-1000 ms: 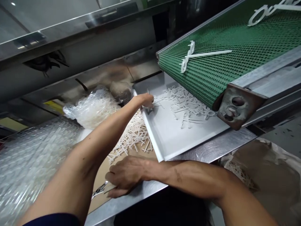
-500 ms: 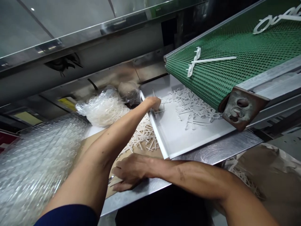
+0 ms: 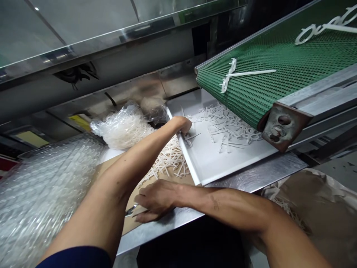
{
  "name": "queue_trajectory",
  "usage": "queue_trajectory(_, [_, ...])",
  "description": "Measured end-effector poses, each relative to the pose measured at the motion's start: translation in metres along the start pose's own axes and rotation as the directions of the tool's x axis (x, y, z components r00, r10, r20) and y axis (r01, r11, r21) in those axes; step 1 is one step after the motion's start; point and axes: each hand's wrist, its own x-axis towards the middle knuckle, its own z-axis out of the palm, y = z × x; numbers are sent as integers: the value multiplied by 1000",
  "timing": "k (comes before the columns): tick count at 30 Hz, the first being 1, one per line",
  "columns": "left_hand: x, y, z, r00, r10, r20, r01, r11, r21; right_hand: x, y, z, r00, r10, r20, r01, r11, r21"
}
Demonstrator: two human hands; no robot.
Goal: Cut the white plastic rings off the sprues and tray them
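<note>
My left hand reaches over the near-left wall of the white tray. Its fingers are curled around a translucent plastic piece, whose thin stick pokes out beside them. More such frosted plastic pieces lie piled further right in the tray. Low over the brown cardboard, my right hand is curled, palm down. A shiny metal tool juts out at its fingertips; its full shape is hidden by the hand. Between my arms spreads a heap of short white plastic sticks.
A green conveyor belt slopes down to the tray, carrying white branched plastic parts. Left stand a filled clear bag and a large stack of clear-wrapped plastic pieces. A lined bin sits low at right.
My left hand stays at the tray wall, and the stick beside it has tilted. The right hand has shifted slightly, more of the metal tool showing. The belt parts appear slightly further down-left.
</note>
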Motion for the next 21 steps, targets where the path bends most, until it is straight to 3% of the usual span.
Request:
queue_trajectory(8, [-15,16,0,988,153,6,-153,987,-50,-3,-2,-6,1000,9,-2,-9,1000,12])
queue_trajectory(12, [-39,19,-4,968,203,-144,-220,969,-115,-3,-2,-11,1000,24,17,-25,1000,18])
queue_trajectory(14, [-61,14,-7,936,215,-279,-264,952,-154,-3,-1,-13,999,33,21,-33,999,11])
queue_trajectory(17, [-103,-6,-1,845,214,-490,-375,890,-259,-5,0,-14,999,53,11,-53,999,-12])
queue_trajectory(19, [-134,-24,18,778,155,-609,-455,808,-374,-6,1,-12,998,59,3,-59,998,-28])
queue_trajectory(21, [-165,-42,51,732,32,-680,-478,736,-480,-6,1,-10,999,54,-5,-54,998,-39])
